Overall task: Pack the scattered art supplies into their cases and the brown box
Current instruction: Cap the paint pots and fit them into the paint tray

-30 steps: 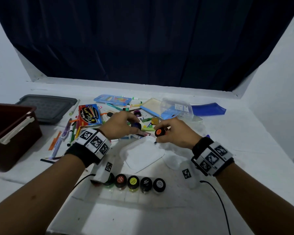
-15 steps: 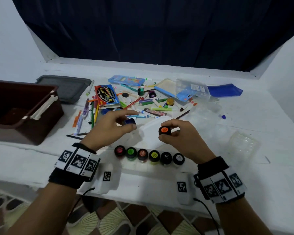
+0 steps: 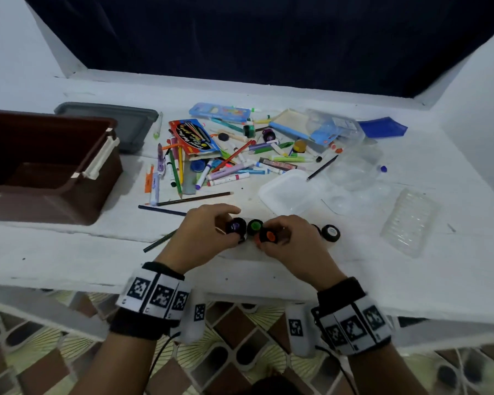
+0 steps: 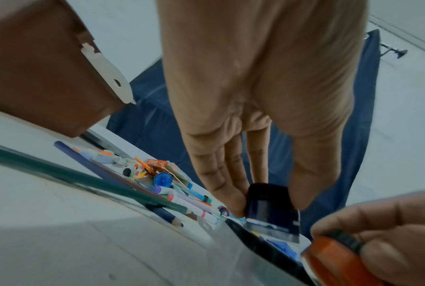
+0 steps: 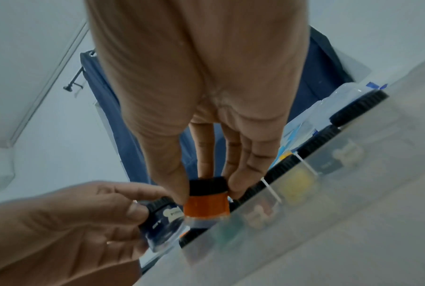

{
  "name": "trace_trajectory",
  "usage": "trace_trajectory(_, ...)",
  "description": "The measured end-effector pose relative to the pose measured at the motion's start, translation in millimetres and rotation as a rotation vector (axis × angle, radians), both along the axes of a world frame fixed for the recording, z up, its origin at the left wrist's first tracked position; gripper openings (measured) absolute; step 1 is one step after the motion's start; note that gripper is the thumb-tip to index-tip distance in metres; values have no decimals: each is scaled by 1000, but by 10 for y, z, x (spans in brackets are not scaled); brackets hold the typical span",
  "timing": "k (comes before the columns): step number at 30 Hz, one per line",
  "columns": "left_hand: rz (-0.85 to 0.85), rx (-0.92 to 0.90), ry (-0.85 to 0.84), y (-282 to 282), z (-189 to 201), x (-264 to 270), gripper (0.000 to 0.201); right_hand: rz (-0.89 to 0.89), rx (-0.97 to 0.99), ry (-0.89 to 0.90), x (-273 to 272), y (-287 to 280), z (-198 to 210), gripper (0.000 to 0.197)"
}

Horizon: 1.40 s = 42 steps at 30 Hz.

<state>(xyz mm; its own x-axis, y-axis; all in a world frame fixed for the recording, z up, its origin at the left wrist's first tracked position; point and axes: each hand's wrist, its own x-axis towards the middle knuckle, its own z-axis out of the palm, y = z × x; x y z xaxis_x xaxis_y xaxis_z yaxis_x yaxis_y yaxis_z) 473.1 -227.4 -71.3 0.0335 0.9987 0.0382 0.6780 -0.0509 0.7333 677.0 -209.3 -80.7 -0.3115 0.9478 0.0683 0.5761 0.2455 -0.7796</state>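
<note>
My left hand [image 3: 203,232] pinches the dark-blue paint pot [image 3: 236,226]; my right hand [image 3: 290,240] pinches the orange paint pot [image 3: 267,236]. Both hang upright over the clear paint case [image 5: 304,203], its free slots at 6 o'clock below; green pot [image 3: 254,225] seated between.

both hands side by side, left grip [image 3: 204,233] and right grip [image 3: 293,238] each pinching with curled fingers.

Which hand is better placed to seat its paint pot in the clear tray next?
Probably right. The right hand pinches the orange paint pot at the clear plastic tray, beside the seated pots. The left hand holds the dark blue paint pot off the tray's end.
</note>
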Motion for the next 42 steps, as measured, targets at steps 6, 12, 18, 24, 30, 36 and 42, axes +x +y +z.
trace_trajectory(6, -214, 66, 206, -9, -49, 67, 20, -60, 86, -102, -123, -131, -55, 23)
trace_trajectory(12, -250, 73, 388, 82, -117, 25, 16, -85, 120, -220, -218, -150, -88, 19)
trace_trajectory(18, -305, 39, 381, 161, -72, -37, 19, -57, 123, -360, -299, -153, 19, 21)
trace_trajectory(24, -338, -16, 408, 230, -17, -39, 32, 46, 63, -474, -323, -120, 201, 18)
trace_trajectory(30, -361, -9, 431, 229, 0, -57, 31, 61, 35, -503, -342, -45, 226, 17)
trace_trajectory(36, -374, -36, 422, 233, 6, -55, 33, 61, 52, -558, -416, -36, 215, 18)
trace_trajectory(42, -394, 35, 471, 219, 3, -53, 35, 46, 65, -559, -423, -42, 191, 12)
